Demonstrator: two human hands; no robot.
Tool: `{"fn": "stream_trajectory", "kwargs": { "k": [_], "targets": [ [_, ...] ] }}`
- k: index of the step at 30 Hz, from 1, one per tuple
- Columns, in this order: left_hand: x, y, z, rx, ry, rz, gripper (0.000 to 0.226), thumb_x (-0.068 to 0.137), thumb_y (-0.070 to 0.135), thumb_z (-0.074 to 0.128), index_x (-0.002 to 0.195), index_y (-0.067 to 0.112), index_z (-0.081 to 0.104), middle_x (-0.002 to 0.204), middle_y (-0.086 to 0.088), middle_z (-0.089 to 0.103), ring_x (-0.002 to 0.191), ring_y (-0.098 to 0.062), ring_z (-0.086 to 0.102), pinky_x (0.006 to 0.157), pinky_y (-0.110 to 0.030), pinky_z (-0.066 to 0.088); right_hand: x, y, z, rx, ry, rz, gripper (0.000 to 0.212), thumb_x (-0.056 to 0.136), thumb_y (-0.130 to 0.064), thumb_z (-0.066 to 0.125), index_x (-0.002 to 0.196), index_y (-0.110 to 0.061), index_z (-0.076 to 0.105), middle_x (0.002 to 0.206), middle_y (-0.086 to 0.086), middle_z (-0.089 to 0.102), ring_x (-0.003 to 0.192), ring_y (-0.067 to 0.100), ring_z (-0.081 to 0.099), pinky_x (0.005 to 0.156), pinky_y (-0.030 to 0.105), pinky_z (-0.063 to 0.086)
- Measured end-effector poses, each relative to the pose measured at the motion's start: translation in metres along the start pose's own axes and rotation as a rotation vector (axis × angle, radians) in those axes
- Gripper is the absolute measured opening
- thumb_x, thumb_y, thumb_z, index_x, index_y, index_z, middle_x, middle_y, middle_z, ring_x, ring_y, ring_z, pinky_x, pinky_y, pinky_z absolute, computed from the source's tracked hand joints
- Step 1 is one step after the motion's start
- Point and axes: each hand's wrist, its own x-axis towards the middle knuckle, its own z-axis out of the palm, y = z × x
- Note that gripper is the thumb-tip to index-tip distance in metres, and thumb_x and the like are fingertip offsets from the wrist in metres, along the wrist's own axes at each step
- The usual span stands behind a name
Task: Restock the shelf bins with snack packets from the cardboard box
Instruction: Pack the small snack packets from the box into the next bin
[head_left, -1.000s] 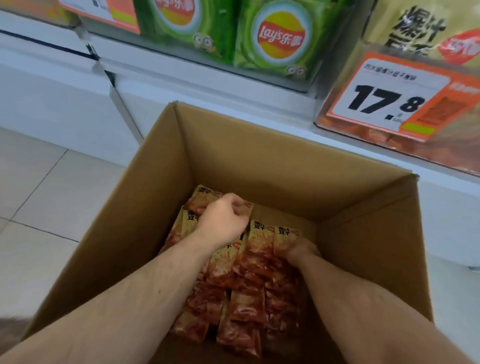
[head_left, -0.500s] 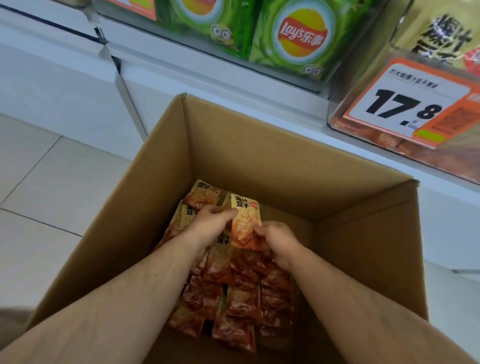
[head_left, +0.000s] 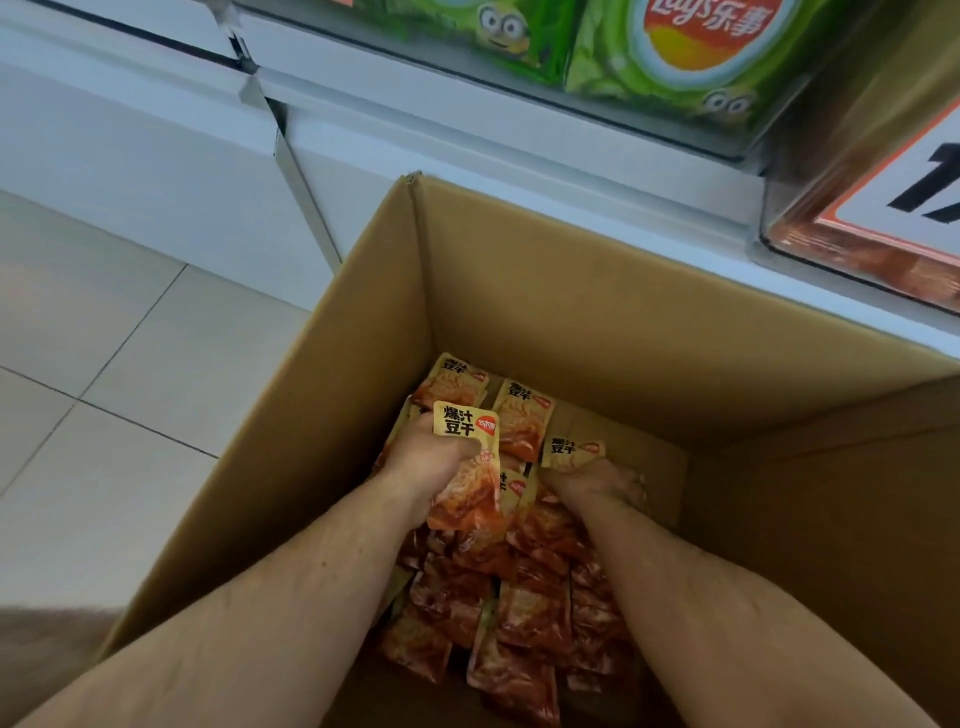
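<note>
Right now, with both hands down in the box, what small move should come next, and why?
Probably the right hand should close on the packet at its fingertips. The left hand already grips a snack packet, while the right is only reaching among the packets at the far end of the cardboard box; whether it has a grip cannot be told.

Both forearms are bare, no sleeve, watch or band showing; left hand (head_left: 423, 462) ringless; right hand (head_left: 597, 483) blurred, apparently unadorned too.
</note>
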Motion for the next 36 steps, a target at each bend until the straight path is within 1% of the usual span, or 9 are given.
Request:
{"fn": "stream_trajectory", "kwargs": {
  "k": [5,10,13,15,18,20,24,29,36],
  "targets": [
    [-0.001,-0.001,0.0,-0.014,0.031,-0.034,0.018,0.093,0.004,0.061,0.089,0.022,0.059,0.096,-0.007,0.069,0.091,-0.025,0.067,0.082,-0.039,0.056,-0.002,-0.005,-0.012,0.213,0.004,-0.037,0.037,0.089,-0.034,0.066,0.114,-0.007,0.065,0.121,0.011,0.066,0.11,0.03,0.063,0.075,0.028,0.045],
    [-0.015,0.007,0.007,-0.046,-0.001,-0.013,0.031,0.091,0.005,0.062,0.121,0.013,0.058,0.105,-0.01,0.069,0.093,-0.03,0.069,0.087,-0.046,0.057,-0.026,0.019,-0.054,0.417,0.042,-0.164,0.022,0.088,-0.017,0.066,0.108,-0.01,0.07,0.106,0.005,0.07,0.102,0.028,0.066,0.08,0.028,0.052],
    [-0.033,0.015,0.017,-0.109,-0.057,0.051,0.029,0.091,0.003,0.063,0.117,0.013,0.061,0.1,-0.01,0.072,0.086,-0.027,0.071,0.077,-0.042,0.06,-0.057,0.04,-0.093,0.616,-0.111,-0.253,0.018,0.087,-0.009,0.069,0.106,-0.009,0.071,0.105,0.008,0.074,0.09,0.024,0.072,0.079,0.035,0.059],
    [-0.05,0.023,0.026,-0.138,-0.094,0.09,0.022,0.092,0.001,0.061,0.11,0.014,0.063,0.093,-0.01,0.074,0.079,-0.025,0.072,0.069,-0.036,0.059,-0.091,0.054,-0.123,0.712,-0.242,-0.332,0.016,0.091,-0.01,0.067,0.106,-0.01,0.07,0.1,0.006,0.076,0.087,0.02,0.074,0.068,0.03,0.057],
    [-0.082,0.038,0.046,-0.183,-0.217,0.138,0.021,0.095,0.004,0.055,0.113,0.01,0.064,0.096,-0.016,0.075,0.087,-0.034,0.073,0.081,-0.054,0.058,-0.135,0.077,-0.158,0.757,-0.337,-0.46,0.019,0.093,-0.014,0.065,0.111,-0.012,0.069,0.1,0.004,0.076,0.093,0.019,0.073,0.072,0.031,0.053],
    [-0.104,0.049,0.06,-0.235,-0.307,0.154,0.026,0.099,0.021,0.053,0.121,0.012,0.063,0.104,-0.017,0.074,0.094,-0.037,0.072,0.086,-0.063,0.054,-0.156,0.089,-0.172,0.761,-0.325,-0.516,0.02,0.093,-0.014,0.065,0.112,-0.013,0.069,0.102,0.003,0.076,0.097,0.02,0.072,0.077,0.032,0.054],
    [-0.151,0.064,0.078,-0.258,-0.504,0.202,0.047,0.099,0.053,0.046,0.119,0.016,0.067,0.11,-0.013,0.073,0.101,-0.033,0.071,0.093,-0.056,0.053,-0.18,0.109,-0.187,0.706,-0.189,-0.576,0.014,0.091,-0.016,0.068,0.104,-0.013,0.07,0.095,0.0,0.077,0.09,0.017,0.073,0.078,0.033,0.057],
    [-0.191,0.063,0.086,-0.091,-0.497,0.565,0.026,0.095,0.021,0.064,0.12,0.018,0.06,0.11,-0.002,0.074,0.101,-0.018,0.071,0.093,-0.042,0.056,-0.195,0.121,-0.2,0.675,-0.015,-0.657,0.021,0.081,-0.02,0.08,0.072,-0.016,0.061,0.058,-0.009,0.068,0.06,0.007,0.066,0.058,0.025,0.053],
    [-0.213,0.08,0.093,0.024,-0.52,0.733,0.026,0.095,0.013,0.064,0.118,0.023,0.06,0.11,0.003,0.074,0.105,-0.016,0.069,0.098,-0.045,0.052,-0.207,0.137,-0.236,0.533,0.002,-0.711,0.028,0.074,-0.025,0.085,0.08,-0.012,0.062,0.072,0.005,0.073,0.07,0.017,0.069,0.062,0.025,0.051]
  ]
}}
